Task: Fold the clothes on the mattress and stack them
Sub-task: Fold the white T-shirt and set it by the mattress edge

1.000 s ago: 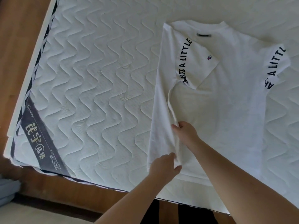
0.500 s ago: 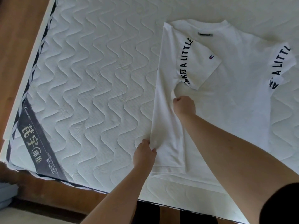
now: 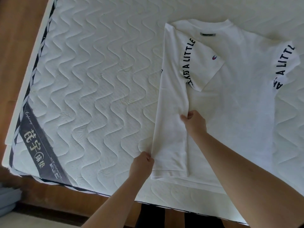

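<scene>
A white T-shirt [image 3: 243,102] with black lettering on both sleeves lies flat on the quilted white mattress [image 3: 98,89], collar away from me. Its left side is folded inward as a long strip, with the left sleeve lying over the chest. My left hand [image 3: 142,164] pinches the outer edge of that strip near the hem. My right hand [image 3: 195,123] pinches the strip's inner edge about halfway up the shirt. The right sleeve lies spread out at the far right.
The mattress's near corner carries a grey label band [image 3: 41,145] with characters. A wooden bed frame [image 3: 18,38] runs along the left and front edges. Something grey and folded [image 3: 8,199] lies on the floor at the lower left.
My left hand went from the hem to the strip's outer edge. My right hand slid up the inner edge, then came partway back down. The folded strip lies straighter now.
</scene>
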Action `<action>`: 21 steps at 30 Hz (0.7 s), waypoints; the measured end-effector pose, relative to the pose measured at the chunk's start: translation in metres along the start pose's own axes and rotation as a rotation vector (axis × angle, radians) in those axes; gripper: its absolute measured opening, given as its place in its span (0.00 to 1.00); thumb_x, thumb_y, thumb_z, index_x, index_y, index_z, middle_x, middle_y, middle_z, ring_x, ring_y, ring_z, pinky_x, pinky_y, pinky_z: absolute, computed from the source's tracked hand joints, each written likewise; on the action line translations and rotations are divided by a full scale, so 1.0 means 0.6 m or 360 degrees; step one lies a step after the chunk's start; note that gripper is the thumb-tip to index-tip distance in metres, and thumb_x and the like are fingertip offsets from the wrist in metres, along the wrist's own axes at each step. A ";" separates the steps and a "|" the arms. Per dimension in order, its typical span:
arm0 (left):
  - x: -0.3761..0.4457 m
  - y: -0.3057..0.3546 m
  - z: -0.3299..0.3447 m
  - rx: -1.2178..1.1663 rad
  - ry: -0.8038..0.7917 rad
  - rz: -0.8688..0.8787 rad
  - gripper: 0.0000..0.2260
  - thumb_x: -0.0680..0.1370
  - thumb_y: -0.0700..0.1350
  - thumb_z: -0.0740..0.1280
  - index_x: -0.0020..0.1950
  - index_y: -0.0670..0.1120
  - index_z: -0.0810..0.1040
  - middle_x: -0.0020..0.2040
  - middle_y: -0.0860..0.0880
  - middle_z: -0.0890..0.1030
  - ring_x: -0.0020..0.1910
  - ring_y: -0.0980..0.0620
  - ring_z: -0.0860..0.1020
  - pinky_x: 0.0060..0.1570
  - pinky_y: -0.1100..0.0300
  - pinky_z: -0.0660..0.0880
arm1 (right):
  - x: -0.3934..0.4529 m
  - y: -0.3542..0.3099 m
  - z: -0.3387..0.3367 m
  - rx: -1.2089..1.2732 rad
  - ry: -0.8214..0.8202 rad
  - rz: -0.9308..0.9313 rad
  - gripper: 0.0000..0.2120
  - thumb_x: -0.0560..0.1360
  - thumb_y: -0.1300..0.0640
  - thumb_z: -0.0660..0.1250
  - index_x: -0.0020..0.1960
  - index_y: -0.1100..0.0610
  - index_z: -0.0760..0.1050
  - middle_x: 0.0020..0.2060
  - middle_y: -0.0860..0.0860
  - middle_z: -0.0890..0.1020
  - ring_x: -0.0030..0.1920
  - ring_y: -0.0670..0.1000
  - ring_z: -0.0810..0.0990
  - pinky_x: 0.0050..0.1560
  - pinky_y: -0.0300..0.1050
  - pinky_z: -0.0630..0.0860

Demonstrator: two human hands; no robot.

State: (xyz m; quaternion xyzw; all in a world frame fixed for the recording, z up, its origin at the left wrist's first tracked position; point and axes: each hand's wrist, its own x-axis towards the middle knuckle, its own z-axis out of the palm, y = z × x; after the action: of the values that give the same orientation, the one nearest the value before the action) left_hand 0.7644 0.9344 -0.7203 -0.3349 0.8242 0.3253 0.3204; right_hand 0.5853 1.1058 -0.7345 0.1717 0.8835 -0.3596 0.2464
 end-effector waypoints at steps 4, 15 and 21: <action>-0.019 -0.030 0.014 -0.0142 -0.0157 0.0230 0.17 0.78 0.53 0.66 0.64 0.50 0.70 0.48 0.56 0.79 0.45 0.56 0.79 0.44 0.61 0.76 | -0.069 0.044 0.013 -0.0196 -0.0303 0.0053 0.17 0.75 0.42 0.68 0.53 0.55 0.76 0.42 0.48 0.78 0.44 0.51 0.76 0.44 0.43 0.70; -0.051 -0.040 0.055 0.0511 -0.0016 0.0599 0.45 0.76 0.52 0.68 0.79 0.54 0.38 0.64 0.47 0.66 0.58 0.46 0.74 0.56 0.50 0.75 | -0.194 0.116 0.044 0.0712 -0.0667 0.0540 0.19 0.78 0.52 0.68 0.66 0.59 0.75 0.57 0.50 0.80 0.53 0.50 0.77 0.55 0.45 0.70; -0.045 -0.053 0.061 0.0971 0.0078 0.0891 0.44 0.77 0.56 0.65 0.78 0.50 0.35 0.64 0.46 0.66 0.57 0.46 0.72 0.54 0.54 0.74 | -0.208 0.117 0.045 0.1356 -0.0705 0.0702 0.13 0.79 0.57 0.66 0.62 0.60 0.76 0.53 0.54 0.84 0.52 0.52 0.83 0.49 0.45 0.80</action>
State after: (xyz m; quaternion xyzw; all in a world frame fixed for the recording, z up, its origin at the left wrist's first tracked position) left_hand 0.8153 0.9532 -0.7321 0.0047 0.9495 0.1325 0.2844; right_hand 0.7298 1.1188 -0.7202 0.3583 0.5287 -0.6540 0.4054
